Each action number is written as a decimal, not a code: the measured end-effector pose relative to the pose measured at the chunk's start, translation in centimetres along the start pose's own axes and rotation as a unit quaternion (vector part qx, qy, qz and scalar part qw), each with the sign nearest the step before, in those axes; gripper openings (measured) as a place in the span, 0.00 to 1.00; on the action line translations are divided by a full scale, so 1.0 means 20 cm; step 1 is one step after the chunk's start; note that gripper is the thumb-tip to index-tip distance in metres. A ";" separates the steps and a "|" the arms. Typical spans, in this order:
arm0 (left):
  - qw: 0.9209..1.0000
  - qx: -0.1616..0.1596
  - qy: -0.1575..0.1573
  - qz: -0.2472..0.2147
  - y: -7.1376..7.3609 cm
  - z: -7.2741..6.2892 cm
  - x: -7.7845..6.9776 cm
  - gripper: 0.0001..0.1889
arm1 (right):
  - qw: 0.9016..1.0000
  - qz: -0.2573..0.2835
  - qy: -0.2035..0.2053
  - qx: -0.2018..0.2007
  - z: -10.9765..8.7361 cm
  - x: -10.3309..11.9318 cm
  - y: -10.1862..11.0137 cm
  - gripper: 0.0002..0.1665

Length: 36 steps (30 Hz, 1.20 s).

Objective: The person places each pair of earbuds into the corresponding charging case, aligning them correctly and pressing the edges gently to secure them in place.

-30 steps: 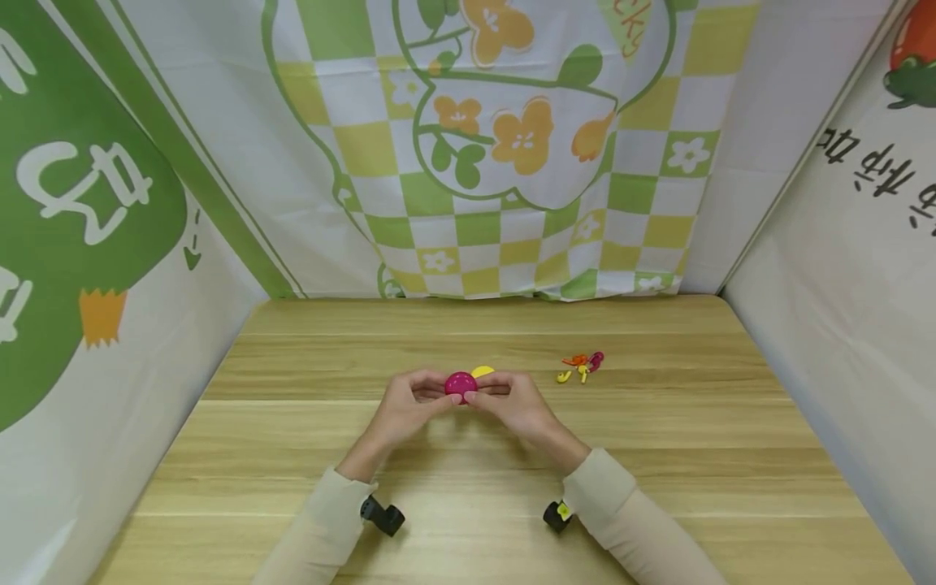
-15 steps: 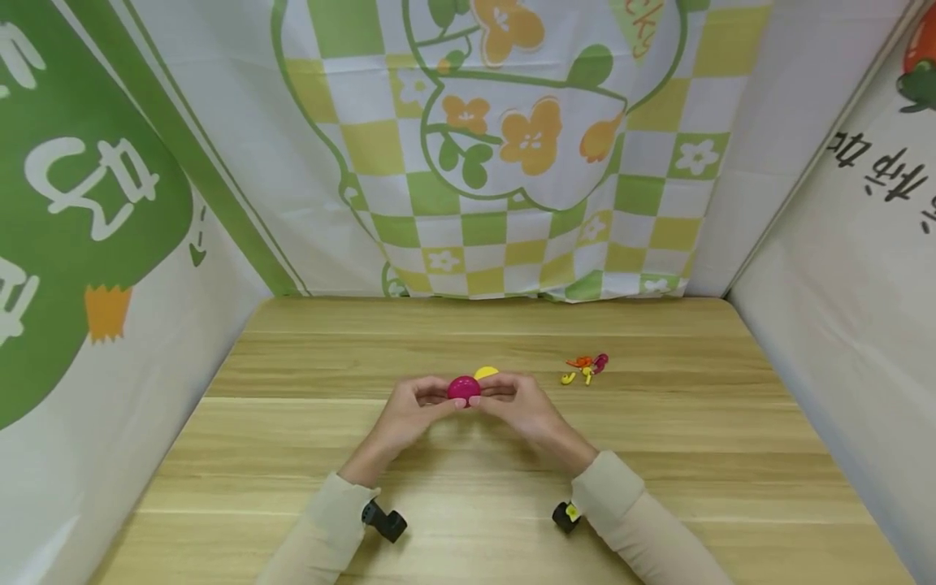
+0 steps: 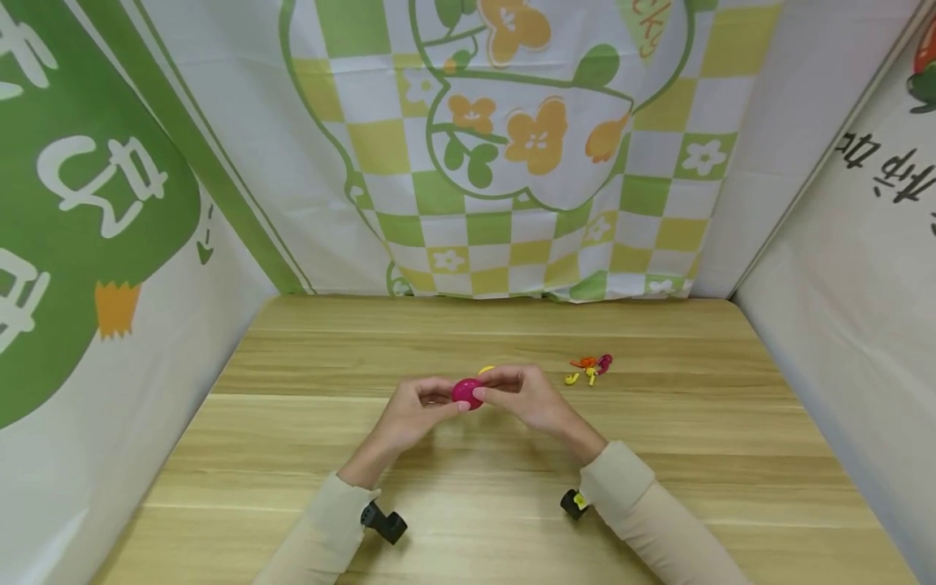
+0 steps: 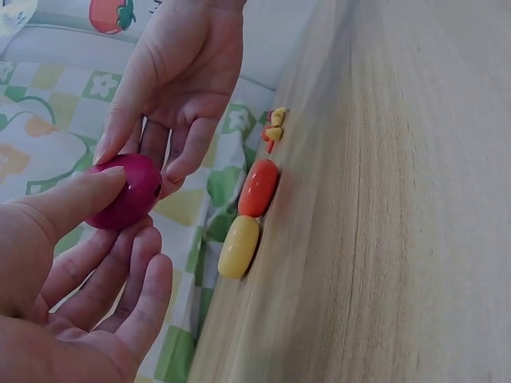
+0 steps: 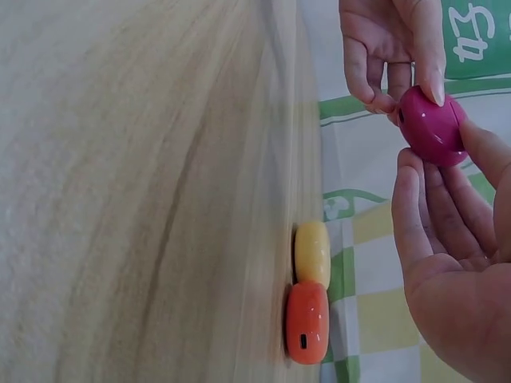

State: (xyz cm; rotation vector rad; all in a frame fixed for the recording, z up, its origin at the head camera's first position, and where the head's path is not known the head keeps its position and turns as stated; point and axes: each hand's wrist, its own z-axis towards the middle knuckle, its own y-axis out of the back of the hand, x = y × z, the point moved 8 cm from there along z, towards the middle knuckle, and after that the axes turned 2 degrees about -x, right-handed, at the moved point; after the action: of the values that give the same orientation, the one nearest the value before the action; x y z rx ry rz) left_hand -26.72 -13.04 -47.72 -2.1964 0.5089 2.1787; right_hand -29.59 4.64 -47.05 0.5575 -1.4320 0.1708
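A glossy magenta earbud charging case (image 3: 466, 394) is held above the table between both hands. My left hand (image 3: 413, 414) grips its left side, with the thumb across its face in the left wrist view. My right hand (image 3: 530, 402) pinches the other side, thumb at the edge and fingers behind. In the right wrist view the magenta case (image 5: 433, 128) shows a seam and a small dark slot. Beyond the hands, a yellow case (image 4: 239, 247) and an orange case (image 4: 259, 188) lie end to end on the table; in the head view the right hand covers most of them.
Right of the hands lies a small group of loose earbuds: orange ones (image 3: 585, 362), magenta ones (image 3: 604, 363) and yellow ones (image 3: 591, 376). The wooden table (image 3: 329, 333) ends at a checked cloth backdrop (image 3: 490, 227), with printed cloth walls at both sides.
The right thumb has shifted from the case's lower edge up to its right side, and the right wrist has moved slightly right. The head view has swung a little left.
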 end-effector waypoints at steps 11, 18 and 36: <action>1.000 0.004 -0.009 -0.008 0.00 0.00 -0.03 0.13 | 1.000 -0.013 0.004 -0.007 -0.01 0.02 0.02 0.15; 0.999 0.009 -0.021 -0.026 -0.02 0.01 -0.04 0.13 | 1.000 0.004 -0.020 -0.003 -0.01 0.03 0.04 0.19; 0.999 0.002 -0.017 -0.027 -0.03 0.00 -0.05 0.13 | 0.995 0.040 -0.091 -0.004 -0.02 0.01 0.04 0.20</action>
State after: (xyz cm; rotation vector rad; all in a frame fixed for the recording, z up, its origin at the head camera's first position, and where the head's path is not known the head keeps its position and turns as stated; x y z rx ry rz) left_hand -26.62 -12.16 -46.99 -2.1408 0.4467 2.1826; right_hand -29.47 5.49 -46.65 0.5203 -1.6329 0.1820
